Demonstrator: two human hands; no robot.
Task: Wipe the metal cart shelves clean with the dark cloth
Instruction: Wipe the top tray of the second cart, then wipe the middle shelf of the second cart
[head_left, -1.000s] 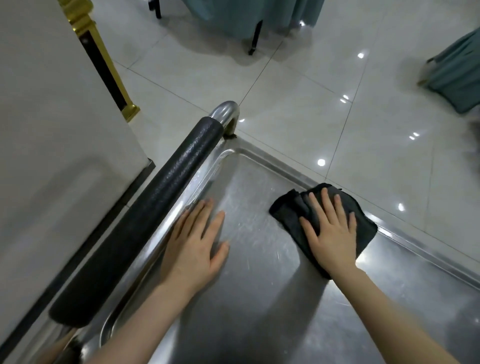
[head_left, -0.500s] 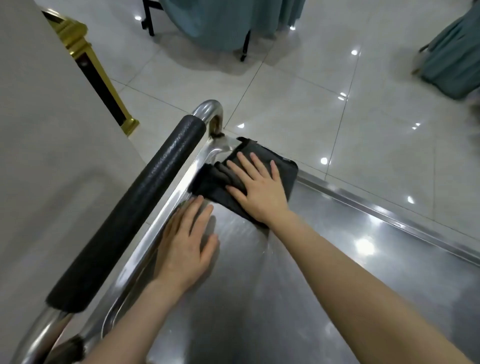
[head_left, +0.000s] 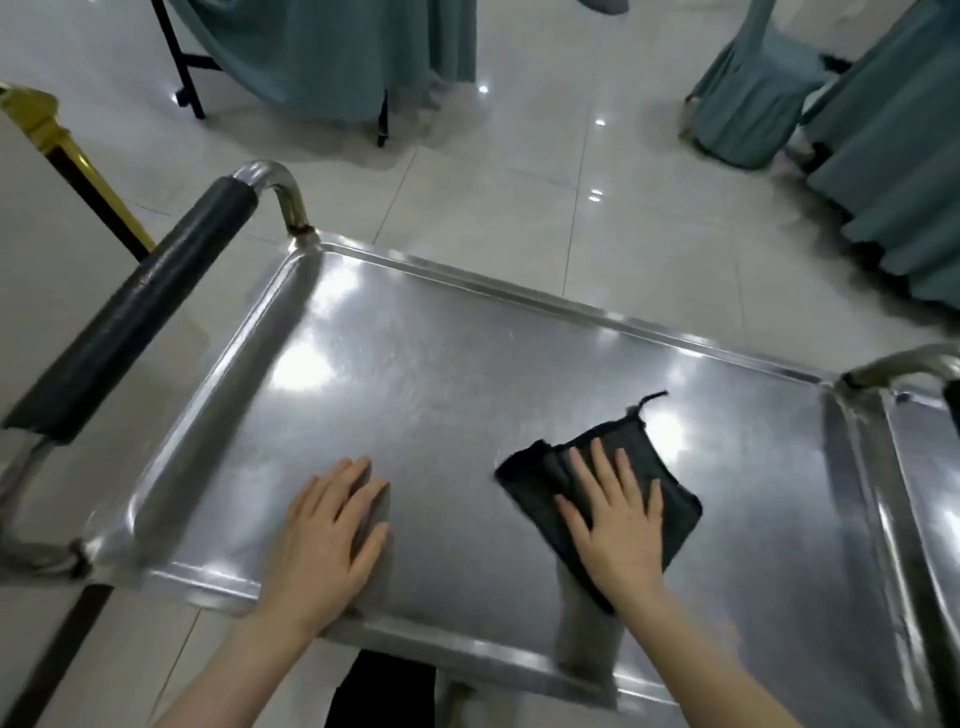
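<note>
My right hand (head_left: 618, 525) lies flat with its fingers straight and a little spread, pressing down on the folded dark grey cloth (head_left: 675, 512) without curling round it. The cloth sticks out beyond the fingertips and to either side of the palm, and a loose thread trails off its far corner. My left hand (head_left: 327, 535) is well apart from it, also flat with fingers straight and close together, resting bare on the top shelf of the shiny stainless-steel cart (head_left: 441, 374) just inside the near rim, apparently as a brace.

Beyond both hands the shelf runs on to its raised far rim. Past the left hand stands the black foam-padded metal push handle (head_left: 130, 317); past the right hand a second bent steel handle (head_left: 904, 369) rises at the corner. Farther out are the pale glossy tiled floor (head_left: 519, 197) and teal-draped furniture (head_left: 337, 52).

I judge the top shelf is mid-wipe. The next stroke calls for steady downward pressure while sliding the cloth toward the strip by the right-side rim, then into the corners. Any lower shelves are out of view.
</note>
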